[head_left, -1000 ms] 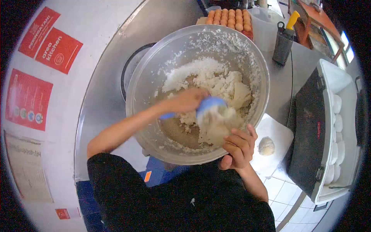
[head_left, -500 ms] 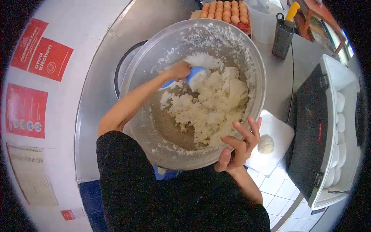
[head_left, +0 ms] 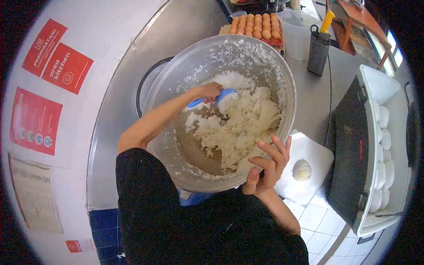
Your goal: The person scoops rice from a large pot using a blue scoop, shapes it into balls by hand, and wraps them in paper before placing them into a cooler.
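Note:
My left hand point(head_left: 210, 91) is closed around a blue scoop point(head_left: 226, 93) inside a large, wide bowl point(head_left: 170, 77). The scoop's head sits against the white, crumbly, rice-like food point(head_left: 251, 117), with some of the food at its edge. More of this food covers part of the bowl's floor and sticks in bits to the far wall. At the near right rim, my right hand point(head_left: 269, 165) is held up with its fingers spread and holds nothing. Whether its palm touches the rim cannot be made out.
A tray of brown eggs point(head_left: 256, 27) stands behind the bowl, beside a translucent tub point(head_left: 297, 39) and a dark knife holder point(head_left: 318, 53). To the right lie a silver sheet point(head_left: 316, 159) with a rice lump point(head_left: 302, 170) and an open cooler box point(head_left: 353, 154) with several white packs.
The whole view has shifted slightly, with the counter items sitting lower in it. Both hands keep nearly the same pose, and the scoop stays in the food.

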Tool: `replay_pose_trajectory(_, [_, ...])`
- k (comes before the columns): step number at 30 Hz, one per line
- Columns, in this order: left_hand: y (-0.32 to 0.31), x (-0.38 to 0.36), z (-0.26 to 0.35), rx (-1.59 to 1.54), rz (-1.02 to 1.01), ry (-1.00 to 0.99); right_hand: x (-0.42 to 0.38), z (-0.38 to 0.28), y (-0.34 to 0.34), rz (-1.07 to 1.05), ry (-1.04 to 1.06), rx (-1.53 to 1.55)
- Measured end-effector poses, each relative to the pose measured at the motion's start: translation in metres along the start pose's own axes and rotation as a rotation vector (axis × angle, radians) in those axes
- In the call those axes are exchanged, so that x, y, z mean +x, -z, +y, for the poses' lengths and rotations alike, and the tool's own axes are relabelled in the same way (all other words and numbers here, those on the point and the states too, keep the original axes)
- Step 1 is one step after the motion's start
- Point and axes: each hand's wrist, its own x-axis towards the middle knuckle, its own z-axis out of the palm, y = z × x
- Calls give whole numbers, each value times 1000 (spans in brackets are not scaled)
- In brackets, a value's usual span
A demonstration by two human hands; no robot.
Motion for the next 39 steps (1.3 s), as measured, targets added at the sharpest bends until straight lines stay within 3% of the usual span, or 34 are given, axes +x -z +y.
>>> replay_pose_trajectory(3, [-2,0,0,-64,-66,42,-3,-1,1,1,-12,5])
replay_pose_trajectory(5, [-23,-2,0,-455,-510,39,-3,0,-1,3,-21,9])
replay_pose_trajectory(7, [-68,-14,25,-67,-330,-290,-2,2,0,0,-19,-13])
replay_pose_trajectory(9, [-109,-22,48,475,84,-769,-7,2,-2,13,-23,-22])
replay_pose_trajectory(10, [-110,-49,71,455,82,-784,-7,5,1,6,-3,-14])
replay_pose_trajectory(12, [-95,-129,108,416,-26,-655,-7,3,2,16,-16,-2])
replay_pose_trajectory(15, [-94,-153,88,242,-75,-542,-8,3,0,64,-3,-5])
replay_pose_trajectory(18, [-62,-162,56,325,-111,-560,-9,3,2,39,12,-12])
replay_pose_trajectory(20, [-40,-157,15,306,131,-583,-8,-1,1,37,-1,-30])
replay_pose_trajectory(22, [-16,-144,0,428,257,-215,-7,0,2,22,13,-5])
replay_pose_trajectory(24, [-4,-93,-74,629,535,-238,-7,-2,3,21,20,6])
replay_pose_trajectory(25, [-8,-75,-107,633,537,-241,-5,-4,3,4,42,-6])
replay_pose_trajectory(26, [-12,-57,-136,709,401,-183,-4,-4,3,-14,66,-19])
replay_pose_trajectory(27, [-11,-54,-135,782,264,-125,-6,-3,3,-9,69,-21])
replay_pose_trajectory(29, [-36,-72,-124,511,260,-191,-12,1,4,-47,12,4])
replay_pose_trajectory(31, [-65,-102,-87,201,-9,-147,-13,1,4,-47,0,6])
replay_pose_trajectory(32, [-84,-113,-74,301,-116,-190,-14,2,3,-37,11,-4])
replay_pose_trajectory(36, [-141,-124,-33,252,-67,-193,-13,1,3,-12,22,-13])
replay_pose_trajectory(39, [-115,-174,30,104,-96,-253,-11,1,2,1,23,-9])
